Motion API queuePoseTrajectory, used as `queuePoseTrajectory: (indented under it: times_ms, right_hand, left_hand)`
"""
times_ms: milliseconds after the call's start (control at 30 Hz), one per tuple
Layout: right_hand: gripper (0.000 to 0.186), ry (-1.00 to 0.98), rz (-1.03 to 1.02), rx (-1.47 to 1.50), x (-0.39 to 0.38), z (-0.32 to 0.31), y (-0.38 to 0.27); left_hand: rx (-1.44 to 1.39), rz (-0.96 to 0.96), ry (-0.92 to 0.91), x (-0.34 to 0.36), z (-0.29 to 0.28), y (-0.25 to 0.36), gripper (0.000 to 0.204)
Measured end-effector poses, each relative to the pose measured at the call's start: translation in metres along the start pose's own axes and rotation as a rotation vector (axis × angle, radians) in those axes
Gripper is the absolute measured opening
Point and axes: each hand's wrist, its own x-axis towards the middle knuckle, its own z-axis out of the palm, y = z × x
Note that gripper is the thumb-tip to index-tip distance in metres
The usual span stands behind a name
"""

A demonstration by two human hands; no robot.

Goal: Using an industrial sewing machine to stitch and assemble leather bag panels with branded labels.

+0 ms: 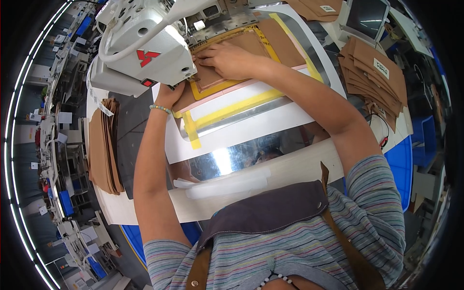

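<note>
My right hand (231,62) lies with fingers stretched out on a brown fabric or leather-like panel (252,43). A yellow-edged frame (203,93) surrounds that panel. Close under the white sewing machine head (137,65), my left hand (169,94) reaches to the panel's left side; the machine hides its fingers. The frame sits on a larger flat template with strips of yellow tape (237,114), and a white sheet (193,152) is under it. Another brown piece (285,46) shows right of the frame.
A stack of brown pieces (104,150) stands at the left. More brown pieces (374,72) are piled at the right, below a screen (365,17). A shiny metal plate (227,159) lies nearer me, and blue bins (400,166) stand beyond the table edge.
</note>
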Motion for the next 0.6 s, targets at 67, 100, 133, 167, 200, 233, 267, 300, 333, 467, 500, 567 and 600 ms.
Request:
queuePoseTrajectory:
  times_ms: [67, 100, 133, 167, 200, 233, 267, 300, 333, 467, 500, 567, 600]
  right_hand:
    - [0.041, -0.021, -0.035, 0.024, 0.009, -0.003, -0.01]
    - [0.044, -0.044, -0.056, 0.042, 0.013, -0.005, -0.015]
    - [0.044, -0.049, -0.047, 0.038, 0.009, -0.006, -0.012]
    - [0.044, -0.069, -0.035, 0.036, 0.002, -0.006, -0.008]
    - [0.045, -0.085, -0.031, 0.037, -0.003, -0.007, -0.007]
    - [0.045, -0.086, -0.038, 0.04, -0.002, -0.009, -0.01]
    - [0.044, -0.097, -0.039, 0.049, -0.001, -0.012, -0.014]
    - [0.043, -0.107, -0.039, 0.059, -0.001, -0.014, -0.018]
    - [0.043, -0.106, -0.04, 0.058, -0.003, -0.018, -0.02]
    - [0.044, -0.113, -0.075, 0.138, -0.01, -0.027, -0.026]
    - [0.043, -0.117, -0.083, 0.151, -0.01, -0.029, -0.029]
    - [0.042, -0.097, -0.094, 0.161, -0.016, -0.031, -0.03]
    - [0.04, -0.077, -0.107, 0.172, -0.019, -0.031, -0.03]
  left_hand:
    - [0.032, -0.123, 0.092, -0.025, -0.009, -0.007, 0.041]
    - [0.053, -0.235, 0.178, -0.038, -0.013, -0.01, 0.037]
    - [0.045, -0.231, 0.173, -0.037, -0.01, -0.002, 0.037]
    - [0.04, -0.29, 0.162, -0.03, -0.008, 0.015, 0.032]
    - [0.042, -0.353, 0.157, -0.028, -0.011, 0.029, 0.027]
    - [0.045, -0.358, 0.161, -0.032, -0.017, 0.034, 0.027]
    - [0.064, -0.368, 0.142, -0.036, -0.024, 0.039, 0.024]
    - [0.083, -0.378, 0.124, -0.041, -0.03, 0.044, 0.021]
    - [0.084, -0.377, 0.125, -0.044, -0.032, 0.054, 0.021]
    - [0.115, -0.268, 0.104, -0.065, -0.034, 0.08, 0.022]
    - [0.16, -0.28, 0.074, -0.071, -0.035, 0.084, 0.022]
    - [0.152, -0.231, 0.067, -0.072, -0.033, 0.109, 0.023]
    - [0.146, -0.184, 0.061, -0.071, -0.031, 0.12, 0.024]
